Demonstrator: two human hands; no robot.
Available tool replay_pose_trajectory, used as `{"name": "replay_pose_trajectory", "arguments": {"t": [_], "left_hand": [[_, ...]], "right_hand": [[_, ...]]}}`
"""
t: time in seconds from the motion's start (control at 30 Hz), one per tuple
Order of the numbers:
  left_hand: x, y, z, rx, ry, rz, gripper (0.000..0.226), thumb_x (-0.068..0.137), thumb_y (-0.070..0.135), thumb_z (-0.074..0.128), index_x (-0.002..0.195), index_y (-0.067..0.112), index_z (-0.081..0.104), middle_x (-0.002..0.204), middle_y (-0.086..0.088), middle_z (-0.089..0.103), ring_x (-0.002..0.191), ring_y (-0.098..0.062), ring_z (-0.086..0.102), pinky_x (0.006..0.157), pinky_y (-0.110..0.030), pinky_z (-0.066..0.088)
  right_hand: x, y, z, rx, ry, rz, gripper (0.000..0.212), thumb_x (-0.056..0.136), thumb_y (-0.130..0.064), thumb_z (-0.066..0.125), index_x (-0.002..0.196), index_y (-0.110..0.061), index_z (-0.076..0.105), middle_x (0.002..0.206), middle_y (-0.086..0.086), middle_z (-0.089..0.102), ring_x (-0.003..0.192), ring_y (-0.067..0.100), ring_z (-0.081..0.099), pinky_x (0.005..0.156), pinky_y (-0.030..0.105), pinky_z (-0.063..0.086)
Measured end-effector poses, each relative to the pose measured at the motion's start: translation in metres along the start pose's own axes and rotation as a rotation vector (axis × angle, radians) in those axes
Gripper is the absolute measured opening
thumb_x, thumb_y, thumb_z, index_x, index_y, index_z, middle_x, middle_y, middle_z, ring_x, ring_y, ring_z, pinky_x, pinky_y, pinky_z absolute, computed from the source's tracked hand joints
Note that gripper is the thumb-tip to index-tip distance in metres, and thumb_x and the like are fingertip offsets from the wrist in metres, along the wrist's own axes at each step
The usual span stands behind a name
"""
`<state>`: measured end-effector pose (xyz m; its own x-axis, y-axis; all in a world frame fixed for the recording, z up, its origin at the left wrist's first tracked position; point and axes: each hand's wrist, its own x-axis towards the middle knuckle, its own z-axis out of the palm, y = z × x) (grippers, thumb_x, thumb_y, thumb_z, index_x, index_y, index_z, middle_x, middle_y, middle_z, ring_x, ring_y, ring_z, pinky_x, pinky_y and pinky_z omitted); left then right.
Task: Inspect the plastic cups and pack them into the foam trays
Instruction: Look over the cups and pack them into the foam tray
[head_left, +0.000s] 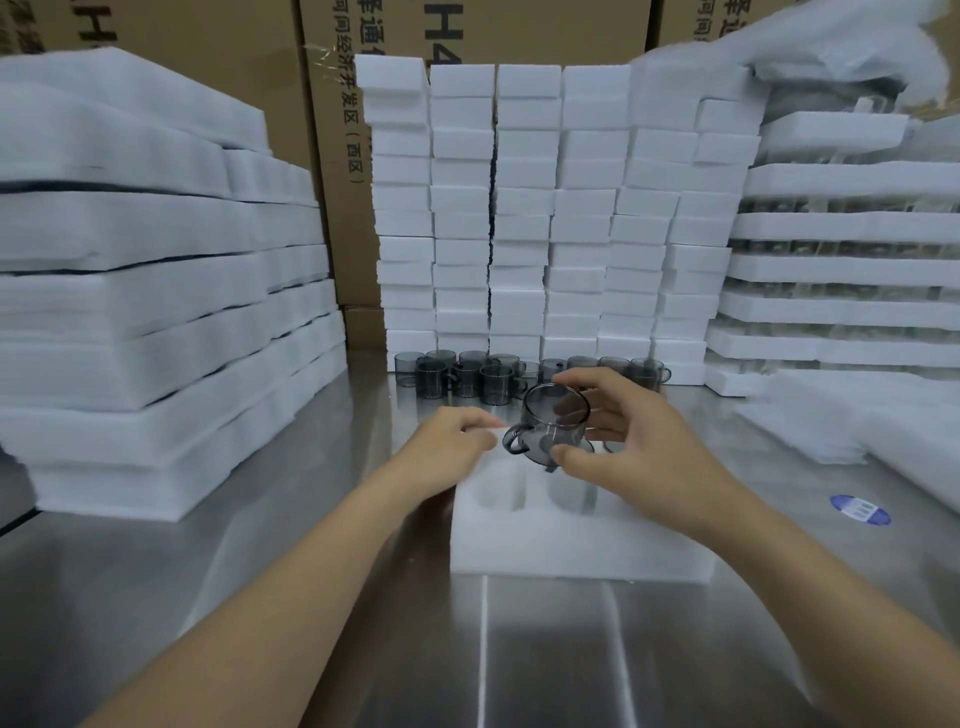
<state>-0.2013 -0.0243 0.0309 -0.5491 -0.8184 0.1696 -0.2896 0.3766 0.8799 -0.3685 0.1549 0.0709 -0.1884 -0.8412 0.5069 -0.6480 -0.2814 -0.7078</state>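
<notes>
My right hand grips a smoky grey transparent cup, tilted with its mouth toward me and its handle pointing left. It hangs just above the far part of a white foam tray lying on the steel table; the tray's round pockets show beneath the cup. My left hand pinches the tray's far left corner. Behind, several more grey cups stand in a row on the table.
A wall of stacked white foam blocks rises behind the cups. Piles of foam sheets fill the left, and stacked filled trays the right. Cardboard boxes stand at the back. A blue sticker lies on the table.
</notes>
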Motion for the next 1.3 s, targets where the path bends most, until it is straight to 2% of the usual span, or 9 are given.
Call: {"name": "replay_pose_trajectory", "arguments": {"t": [0.13,0.23,0.4,0.5,0.7,0.83,1.0,1.17,1.3], "left_hand": [[-0.001,-0.001,0.003,-0.038,-0.028,0.015,0.02,0.103,0.013,0.065,0.111,0.02,0.082,0.115,-0.003,0.079,0.116,-0.024,0.07,0.111,-0.049,0.052],[-0.008,0.002,0.0,-0.101,-0.09,-0.012,0.023,0.104,0.021,0.062,0.108,0.027,0.084,0.108,0.004,0.081,0.103,-0.016,0.072,0.093,-0.036,0.054],[-0.018,0.015,0.002,-0.206,-0.187,-0.054,0.029,0.091,0.047,0.065,0.093,0.027,0.086,0.1,0.005,0.082,0.09,-0.016,0.073,0.085,-0.032,0.053],[-0.019,0.021,0.002,-0.228,-0.232,-0.049,0.046,0.095,0.067,0.058,0.111,0.032,0.084,0.116,0.008,0.081,0.113,-0.019,0.073,0.101,-0.036,0.05],[-0.023,0.025,-0.004,-0.348,-0.321,-0.054,0.05,0.095,0.067,0.062,0.123,0.03,0.08,0.127,0.006,0.078,0.108,-0.015,0.073,0.099,-0.038,0.049],[-0.022,0.017,-0.015,-0.387,-0.4,-0.028,0.048,0.093,0.064,0.065,0.132,0.038,0.076,0.136,0.008,0.073,0.125,-0.022,0.07,0.107,-0.04,0.051],[-0.019,0.01,-0.018,-0.447,-0.42,-0.067,0.05,0.09,0.06,0.068,0.129,0.03,0.079,0.138,0.005,0.073,0.118,-0.014,0.071,0.104,-0.037,0.049],[-0.021,0.013,-0.016,-0.391,-0.4,-0.043,0.055,0.088,0.072,0.068,0.13,0.038,0.076,0.137,0.01,0.073,0.119,-0.01,0.072,0.097,-0.03,0.052],[-0.022,0.013,-0.015,-0.369,-0.384,-0.045,0.054,0.093,0.074,0.063,0.131,0.037,0.076,0.137,0.012,0.072,0.122,-0.012,0.07,0.1,-0.033,0.051]], "right_hand": [[0.001,0.002,0.001,-0.014,0.021,-0.014,0.061,0.079,-0.012,0.087,0.126,-0.041,0.063,0.11,-0.017,0.073,0.111,0.006,0.071,0.095,0.022,0.055],[0.0,0.003,0.0,-0.046,0.023,-0.01,0.062,0.081,-0.008,0.085,0.128,-0.04,0.061,0.112,-0.021,0.073,0.112,0.001,0.069,0.095,0.013,0.052],[0.0,0.002,-0.003,-0.074,-0.02,0.023,0.066,0.082,-0.005,0.081,0.134,-0.038,0.059,0.123,-0.014,0.072,0.122,0.002,0.065,0.114,0.034,0.048],[-0.002,0.001,-0.002,-0.101,-0.063,0.032,0.066,0.083,-0.001,0.078,0.133,-0.038,0.058,0.122,-0.017,0.072,0.123,0.0,0.065,0.111,0.041,0.052],[0.001,0.003,-0.001,-0.282,-0.111,0.018,0.073,0.094,-0.01,0.073,0.152,-0.046,0.049,0.14,-0.021,0.06,0.134,0.003,0.053,0.116,0.035,0.043],[-0.001,0.005,0.001,-0.32,-0.129,0.012,0.069,0.099,-0.023,0.071,0.156,-0.048,0.043,0.136,-0.018,0.056,0.128,0.0,0.052,0.112,0.029,0.042],[0.0,0.001,0.002,-0.271,-0.1,0.055,0.059,0.096,-0.043,0.073,0.152,-0.038,0.053,0.136,-0.022,0.063,0.12,-0.005,0.061,0.11,0.034,0.049],[0.001,0.001,0.004,-0.238,-0.075,0.055,0.056,0.094,-0.041,0.076,0.147,-0.034,0.059,0.13,-0.019,0.068,0.116,-0.003,0.066,0.087,0.021,0.06],[0.002,0.002,0.004,-0.202,-0.076,0.073,0.057,0.091,-0.039,0.081,0.144,-0.033,0.062,0.128,-0.019,0.068,0.106,-0.007,0.069,0.08,0.021,0.062]]}}
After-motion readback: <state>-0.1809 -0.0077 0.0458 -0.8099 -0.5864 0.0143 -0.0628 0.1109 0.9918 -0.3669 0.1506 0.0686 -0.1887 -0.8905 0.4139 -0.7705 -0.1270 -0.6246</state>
